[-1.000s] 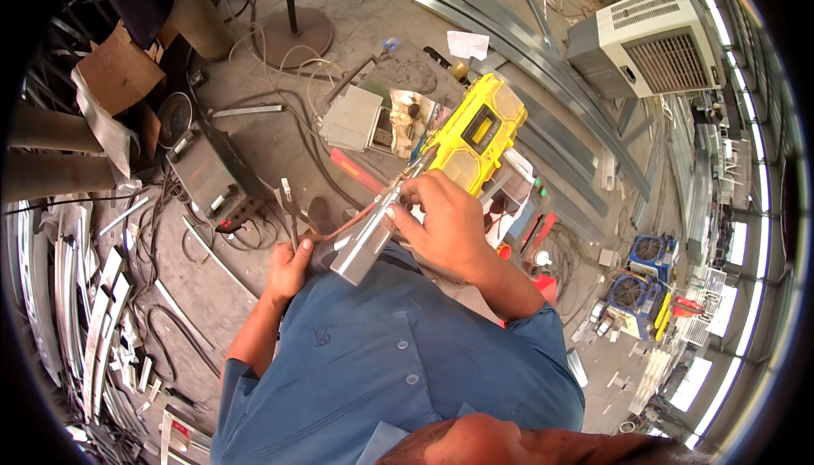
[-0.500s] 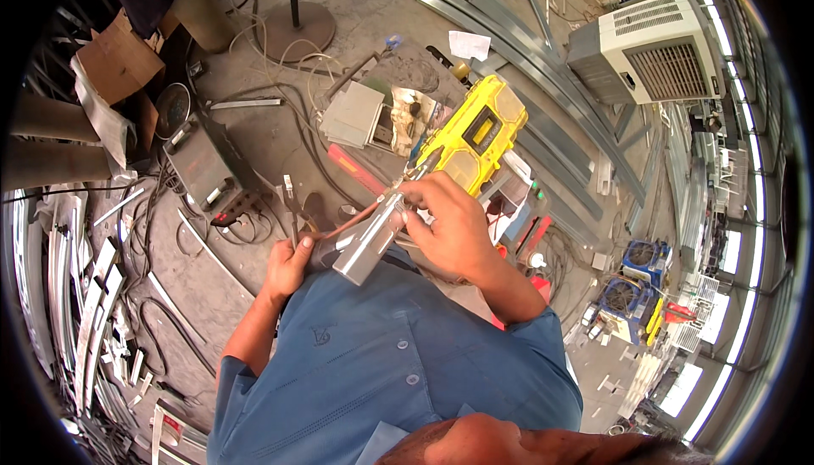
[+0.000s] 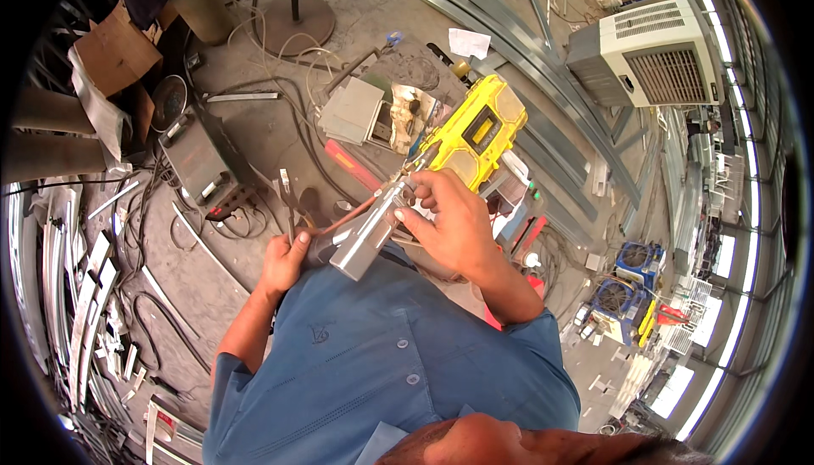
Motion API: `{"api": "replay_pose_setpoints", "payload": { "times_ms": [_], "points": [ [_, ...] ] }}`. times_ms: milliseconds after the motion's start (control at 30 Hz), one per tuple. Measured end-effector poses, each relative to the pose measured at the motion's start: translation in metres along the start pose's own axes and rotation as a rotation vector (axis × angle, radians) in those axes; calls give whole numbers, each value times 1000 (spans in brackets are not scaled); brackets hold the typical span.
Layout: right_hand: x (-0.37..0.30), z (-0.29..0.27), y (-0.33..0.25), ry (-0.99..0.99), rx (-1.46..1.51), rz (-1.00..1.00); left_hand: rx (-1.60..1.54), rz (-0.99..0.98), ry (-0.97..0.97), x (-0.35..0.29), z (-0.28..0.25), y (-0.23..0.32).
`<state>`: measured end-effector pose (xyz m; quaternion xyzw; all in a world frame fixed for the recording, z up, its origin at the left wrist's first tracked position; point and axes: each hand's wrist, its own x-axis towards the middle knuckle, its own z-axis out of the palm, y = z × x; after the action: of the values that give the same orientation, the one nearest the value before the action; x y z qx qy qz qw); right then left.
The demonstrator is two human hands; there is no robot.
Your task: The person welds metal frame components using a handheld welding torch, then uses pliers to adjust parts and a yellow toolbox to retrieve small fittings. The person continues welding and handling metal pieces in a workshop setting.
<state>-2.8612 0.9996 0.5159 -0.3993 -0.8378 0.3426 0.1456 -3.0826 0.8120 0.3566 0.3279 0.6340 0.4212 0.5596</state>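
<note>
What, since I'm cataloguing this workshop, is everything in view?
Metal profile: one, silver-grey, centre
Slim tool: one, dark with pale tip, left of centre
Plastic case: one, yellow, upper centre
Flat plates: count unclear, pale grey, upper centre
Air cooler: one, cream-grey, upper right
Metal channels: several, grey, upper right
Fan-like units: two, blue, right
Welding machine: one, dark grey, left
Cardboard box: one, brown, upper left
Metal offcuts: many, silver, lower left
Shirt: one, blue, lower centre
Left hand: one, bare, on the slim tool
Right hand: one, bare, on the metal profile
</note>
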Motion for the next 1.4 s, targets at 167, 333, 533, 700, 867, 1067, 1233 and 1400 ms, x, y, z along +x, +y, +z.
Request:
{"api": "replay_pose_setpoints", "payload": {
  "times_ms": [167,333,533,700,867,1067,1233,1400],
  "points": [
    [2,2,8,-19,37,-96,-33,24,2,2,1,-1],
    [9,-1,-7,18,15,53,-22,30,12,2,1,-3],
    [14,6,6,78,-5,-136,-9,23,4,3,1,7],
    [16,5,-1,98,-43,-129,-7,31,8,3,1,7],
    [14,14,6,148,59,-142,10,61,15,3,0,3],
    [12,14,3,74,-18,-117,8,55,12,3,0,7],
    [13,9,-7,135,-49,-159,30,61,18,3,-1,4],
    [9,11,1,58,26,-73,18,38,11,1,-1,9]
  ]
}}
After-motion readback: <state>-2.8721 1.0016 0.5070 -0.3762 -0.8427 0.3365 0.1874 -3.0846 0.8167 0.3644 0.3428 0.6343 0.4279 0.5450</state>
